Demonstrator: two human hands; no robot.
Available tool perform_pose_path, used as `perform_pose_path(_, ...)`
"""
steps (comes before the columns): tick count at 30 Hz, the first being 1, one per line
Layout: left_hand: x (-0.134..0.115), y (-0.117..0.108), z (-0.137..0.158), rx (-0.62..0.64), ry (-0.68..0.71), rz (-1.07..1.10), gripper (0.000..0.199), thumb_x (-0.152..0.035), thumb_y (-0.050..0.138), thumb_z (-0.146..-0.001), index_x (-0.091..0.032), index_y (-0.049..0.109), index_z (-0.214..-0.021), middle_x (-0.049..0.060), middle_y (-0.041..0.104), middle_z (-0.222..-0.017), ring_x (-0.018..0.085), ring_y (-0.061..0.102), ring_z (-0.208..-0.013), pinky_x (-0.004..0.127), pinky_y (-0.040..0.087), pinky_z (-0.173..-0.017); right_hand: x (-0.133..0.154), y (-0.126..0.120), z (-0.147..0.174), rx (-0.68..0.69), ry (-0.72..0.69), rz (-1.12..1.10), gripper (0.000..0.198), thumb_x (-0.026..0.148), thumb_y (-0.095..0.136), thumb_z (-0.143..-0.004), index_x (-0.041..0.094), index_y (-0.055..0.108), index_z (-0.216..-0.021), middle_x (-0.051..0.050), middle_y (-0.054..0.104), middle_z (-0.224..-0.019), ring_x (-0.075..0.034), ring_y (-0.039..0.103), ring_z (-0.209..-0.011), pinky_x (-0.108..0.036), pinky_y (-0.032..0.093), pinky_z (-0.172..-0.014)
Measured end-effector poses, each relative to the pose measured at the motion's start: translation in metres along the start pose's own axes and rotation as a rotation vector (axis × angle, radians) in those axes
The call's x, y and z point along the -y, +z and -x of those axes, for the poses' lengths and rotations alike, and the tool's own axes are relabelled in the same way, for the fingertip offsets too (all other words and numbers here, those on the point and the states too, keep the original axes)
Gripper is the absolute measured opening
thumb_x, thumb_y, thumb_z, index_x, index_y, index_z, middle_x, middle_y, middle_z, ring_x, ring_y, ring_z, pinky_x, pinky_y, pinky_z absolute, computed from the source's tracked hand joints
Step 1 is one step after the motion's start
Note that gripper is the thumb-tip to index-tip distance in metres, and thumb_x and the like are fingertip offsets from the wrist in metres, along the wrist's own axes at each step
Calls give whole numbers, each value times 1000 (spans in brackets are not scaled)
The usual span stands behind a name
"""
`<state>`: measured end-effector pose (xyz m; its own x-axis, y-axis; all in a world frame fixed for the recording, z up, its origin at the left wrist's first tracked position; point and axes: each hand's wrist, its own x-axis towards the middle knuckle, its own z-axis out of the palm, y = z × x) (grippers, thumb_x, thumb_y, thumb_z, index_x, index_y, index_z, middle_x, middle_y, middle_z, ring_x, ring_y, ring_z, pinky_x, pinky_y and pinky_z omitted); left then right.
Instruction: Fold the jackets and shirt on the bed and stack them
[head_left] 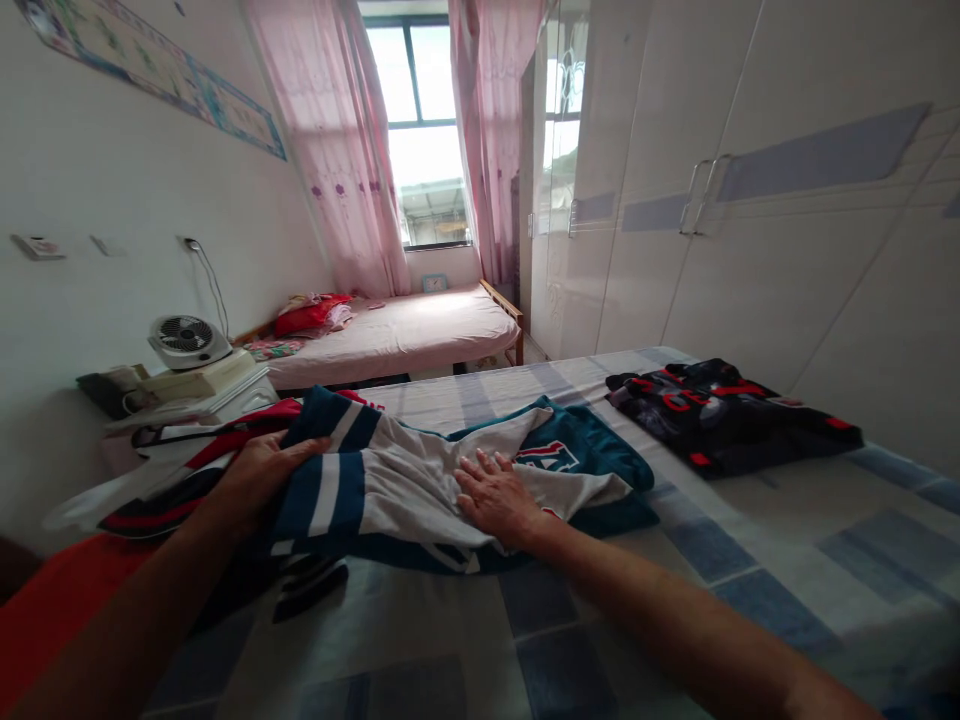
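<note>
A grey-and-teal jersey (pixel 409 465) with white-striped bands and a red-and-white letter print lies partly folded across the checked bed. My left hand (pixel 259 475) grips its striped end, thumb on top and the other fingers hidden underneath. Flat on the middle of the garment rests my right hand (pixel 499 500), fingers spread and pressing on the cloth. To the right, a folded black garment (pixel 727 410) with red lettering lies apart from both hands. Under and beyond my left forearm are more clothes, among them a red, black and white garment (pixel 176 485).
The blue-and-white checked bedsheet (pixel 645 610) spreads beneath the clothes. A small fan (pixel 189 340) stands on boxes at the left. Behind are a second bed (pixel 420 335) with a pink sheet and a curtained window. A white wardrobe (pixel 765 260) lines the right side.
</note>
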<state>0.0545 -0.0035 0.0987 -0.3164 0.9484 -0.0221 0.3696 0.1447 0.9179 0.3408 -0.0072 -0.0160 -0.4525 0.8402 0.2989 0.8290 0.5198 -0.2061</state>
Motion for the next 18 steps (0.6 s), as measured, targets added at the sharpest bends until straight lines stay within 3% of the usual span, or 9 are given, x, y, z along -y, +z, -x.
perform_pose_path(3,-11,12,3,70,-75,-22,23,-34,71,-62,-20,65,-79,0,70,-59,21,64,-51,28,54,-46,-3,5,5,58,-60,-55,39,39,40,-91,20,57,-121,-8,49,-136,-30,33,-131,-51,24,-106)
perform_pose_path(8,-70,52,5,159,8,-107,23,-32,68,-67,-13,66,-79,1,68,-56,21,64,-52,29,53,-48,-42,-31,32,-56,66,-213,39,36,41,-91,17,57,-122,-10,52,-133,-23,41,-127,-40,32,-105)
perform_pose_path(11,-114,95,14,256,151,-208,18,-25,64,-70,-10,66,-81,1,65,-54,21,64,-52,29,52,-49,-72,-57,58,-169,180,-365,39,36,38,-91,18,58,-119,-10,56,-128,-20,50,-119,-36,36,-102)
perform_pose_path(14,-148,154,31,356,212,-249,15,-21,67,-68,-9,66,-77,2,64,-53,19,62,-48,29,51,-49,-100,-72,84,-243,317,-571,43,42,35,-91,20,57,-121,-9,59,-123,-21,55,-113,-38,41,-99)
perform_pose_path(18,-159,220,51,688,238,-223,28,-33,69,-71,-9,68,-87,8,70,-70,20,66,-57,28,52,-55,-130,-72,112,-302,557,-957,54,52,26,-92,19,51,-126,-11,63,-117,-22,61,-103,-38,51,-85)
